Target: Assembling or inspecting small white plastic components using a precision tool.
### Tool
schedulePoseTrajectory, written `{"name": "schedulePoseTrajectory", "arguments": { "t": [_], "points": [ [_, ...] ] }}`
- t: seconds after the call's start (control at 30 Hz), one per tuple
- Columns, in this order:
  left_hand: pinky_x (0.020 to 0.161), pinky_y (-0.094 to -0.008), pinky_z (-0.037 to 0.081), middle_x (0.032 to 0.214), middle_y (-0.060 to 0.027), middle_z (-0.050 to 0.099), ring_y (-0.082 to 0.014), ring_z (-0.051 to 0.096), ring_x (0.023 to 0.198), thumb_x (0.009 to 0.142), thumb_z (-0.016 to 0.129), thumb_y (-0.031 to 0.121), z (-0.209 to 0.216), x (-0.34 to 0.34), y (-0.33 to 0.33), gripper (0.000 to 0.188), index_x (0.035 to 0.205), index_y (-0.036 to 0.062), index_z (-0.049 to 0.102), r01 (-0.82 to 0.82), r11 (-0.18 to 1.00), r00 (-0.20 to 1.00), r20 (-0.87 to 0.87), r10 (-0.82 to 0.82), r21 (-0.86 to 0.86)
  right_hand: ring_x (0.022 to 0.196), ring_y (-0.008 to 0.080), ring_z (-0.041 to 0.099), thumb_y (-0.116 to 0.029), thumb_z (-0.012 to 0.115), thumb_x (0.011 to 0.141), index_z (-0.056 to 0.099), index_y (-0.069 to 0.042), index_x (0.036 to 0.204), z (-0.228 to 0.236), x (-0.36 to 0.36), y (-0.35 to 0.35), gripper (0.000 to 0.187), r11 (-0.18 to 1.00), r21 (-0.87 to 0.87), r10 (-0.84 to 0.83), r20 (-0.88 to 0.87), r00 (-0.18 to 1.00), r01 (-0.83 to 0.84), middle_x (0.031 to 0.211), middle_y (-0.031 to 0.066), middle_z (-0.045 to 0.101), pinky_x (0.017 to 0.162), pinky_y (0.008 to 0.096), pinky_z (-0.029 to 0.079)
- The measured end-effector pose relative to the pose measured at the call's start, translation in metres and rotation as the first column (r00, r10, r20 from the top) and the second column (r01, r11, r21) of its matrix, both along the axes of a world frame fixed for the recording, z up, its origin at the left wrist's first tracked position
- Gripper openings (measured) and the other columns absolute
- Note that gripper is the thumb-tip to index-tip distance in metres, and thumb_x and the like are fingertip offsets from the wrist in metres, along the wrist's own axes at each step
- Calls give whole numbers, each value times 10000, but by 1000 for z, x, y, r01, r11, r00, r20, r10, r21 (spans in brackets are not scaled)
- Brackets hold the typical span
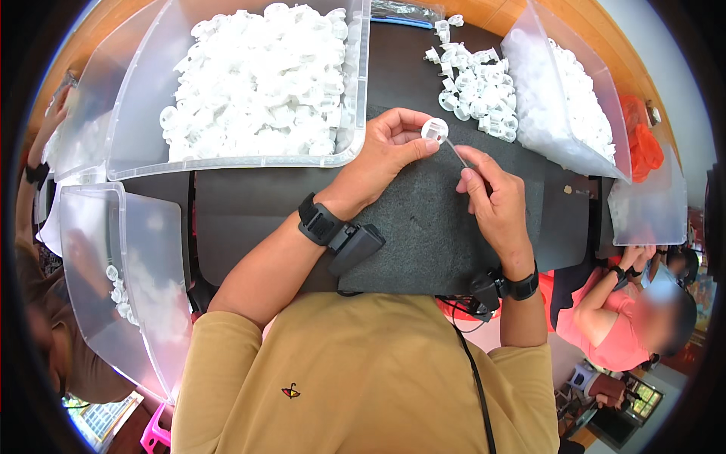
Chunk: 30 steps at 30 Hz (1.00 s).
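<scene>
Between the thumb and fingers of my left hand [397, 144] is a small white plastic ring-shaped part [434, 130], held up above the dark mat. My right hand [493, 198] pinches a thin grey rod-like tool [456, 153], whose far end meets the lower right side of the part. Whether its tip goes inside the ring I cannot tell. Beyond my hands, a loose pile of similar white plastic parts [484, 87] lies on the table. A large clear bin [249, 161] at the back left is heaped with more of them.
At the back right stands another clear bin [563, 136] of white parts, with an orange-red bag [643, 147] beside it. A clear bin [155, 227] at the left holds several parts. People sit on both sides. A blue-handled tool [401, 20] lies at the back.
</scene>
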State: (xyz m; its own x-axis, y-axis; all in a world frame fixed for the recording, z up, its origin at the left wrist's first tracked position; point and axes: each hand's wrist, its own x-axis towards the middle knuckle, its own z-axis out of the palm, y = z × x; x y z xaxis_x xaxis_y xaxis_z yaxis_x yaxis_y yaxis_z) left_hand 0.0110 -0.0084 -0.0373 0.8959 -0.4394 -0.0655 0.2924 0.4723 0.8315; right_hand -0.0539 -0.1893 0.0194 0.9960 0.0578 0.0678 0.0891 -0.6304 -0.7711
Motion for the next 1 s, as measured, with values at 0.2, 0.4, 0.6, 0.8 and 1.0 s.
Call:
{"name": "schedulePoseTrajectory", "arguments": {
  "t": [0.2,0.4,0.6,0.8,1.0],
  "points": [
    [912,-258,494,1095,-92,625,-122,606,1008,828,688,-3,0,-2,-1,335,1138,-12,560,-14,999,1000,9,13,33,628,177,600,13,502,880,626,-76,1199,7,0,2,353,999,-27,37,90,995,-34,744,126,623,613,294,478],
    [913,-262,495,1098,-88,627,-124,608,1007,821,697,-6,1,0,-7,330,1127,-5,572,2,1000,1000,22,-3,25,640,177,587,35,495,867,625,-64,1198,9,3,-2,369,998,-33,53,89,995,-50,775,130,616,619,294,473],
    [889,-256,498,1070,-83,640,-125,617,982,827,681,-6,-3,-1,-4,312,1122,2,578,-30,999,999,33,30,-16,618,149,589,0,521,878,627,-49,1197,10,7,3,339,999,-44,33,65,997,-30,741,120,628,606,276,468],
    [854,-257,471,998,-42,599,-97,561,964,838,686,65,-21,4,-17,311,1118,21,557,-4,1000,989,148,8,-27,513,63,466,-21,640,797,600,-56,1250,46,-11,38,456,982,37,187,8,982,-187,568,10,517,506,237,395],
    [818,-251,465,979,-40,609,-102,564,910,808,711,66,-13,5,-26,306,1077,17,572,-24,1000,991,131,25,-6,501,221,539,-26,694,736,459,-129,1390,98,12,189,703,669,-94,723,310,617,-737,590,88,560,490,339,423]
  ]
}}
